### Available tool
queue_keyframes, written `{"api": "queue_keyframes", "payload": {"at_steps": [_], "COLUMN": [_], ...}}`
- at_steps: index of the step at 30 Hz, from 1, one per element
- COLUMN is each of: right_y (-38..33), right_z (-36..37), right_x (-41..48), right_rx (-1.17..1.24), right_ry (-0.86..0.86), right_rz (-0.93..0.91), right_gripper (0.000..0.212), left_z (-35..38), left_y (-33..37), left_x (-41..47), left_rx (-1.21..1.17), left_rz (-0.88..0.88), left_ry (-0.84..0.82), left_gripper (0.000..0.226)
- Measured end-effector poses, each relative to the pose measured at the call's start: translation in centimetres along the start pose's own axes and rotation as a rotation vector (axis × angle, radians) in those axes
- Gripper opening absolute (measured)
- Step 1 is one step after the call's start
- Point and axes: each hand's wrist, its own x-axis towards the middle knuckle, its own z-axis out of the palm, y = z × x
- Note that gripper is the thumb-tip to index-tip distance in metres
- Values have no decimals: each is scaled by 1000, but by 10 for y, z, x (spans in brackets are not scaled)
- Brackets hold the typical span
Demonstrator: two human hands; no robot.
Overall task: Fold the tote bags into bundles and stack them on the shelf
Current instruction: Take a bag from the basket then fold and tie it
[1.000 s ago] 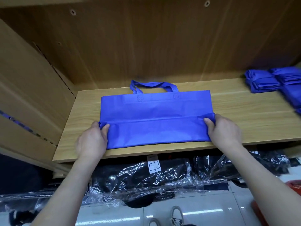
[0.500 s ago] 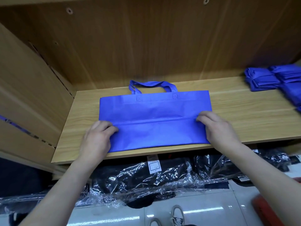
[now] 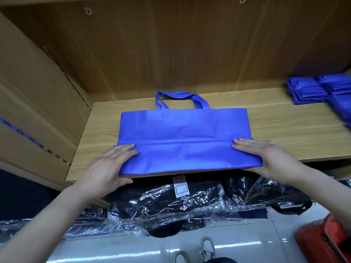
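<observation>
This is looking like the stockroom of a shop. A deep laminate shelf (image 3: 284,118) is running across the view, its wood-grain back panel (image 3: 190,54) showing bare screw heads (image 3: 88,10). Bundles of folded blue bags (image 3: 307,92) are lying stacked at the right end of the shelf, matching the blue tote bag (image 3: 182,128) spread flat on it. Beneath the shelf, black goods sealed in clear plastic sleeves (image 3: 171,204) are piling up on a glossy white tiled floor (image 3: 237,247), one sleeve carrying a printed stock label (image 3: 180,186).
</observation>
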Motion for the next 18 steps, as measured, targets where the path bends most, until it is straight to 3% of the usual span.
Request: {"api": "queue_keyframes", "payload": {"at_steps": [4, 7, 10, 11, 13, 18], "right_y": [-3, -7, -13, -14, -14, -34], "right_z": [-7, -12, -11, -8, 2, 14], "right_x": [-9, -10, -3, 0, 8, 18], "right_rx": [355, 537, 629, 646, 529, 193], "right_ry": [16, 46, 174, 209, 296, 433], "right_rz": [182, 282, 383, 425, 479, 627], "right_gripper": [54, 30, 8, 15, 24, 27], "left_z": [-11, -18, -21, -20, -10, 7], "left_y": [-2, -2, 3, 7, 12, 30], "left_x": [-10, -13, -7, -5, 2, 11], "left_rx": [-186, -492, -808, -880, -826, -360], "left_rz": [9, -279, -467, -518, -562, -616], "left_ry": [54, 43, 119, 144, 226, 384], "left_gripper": [61, 55, 10, 9, 15, 27]}}
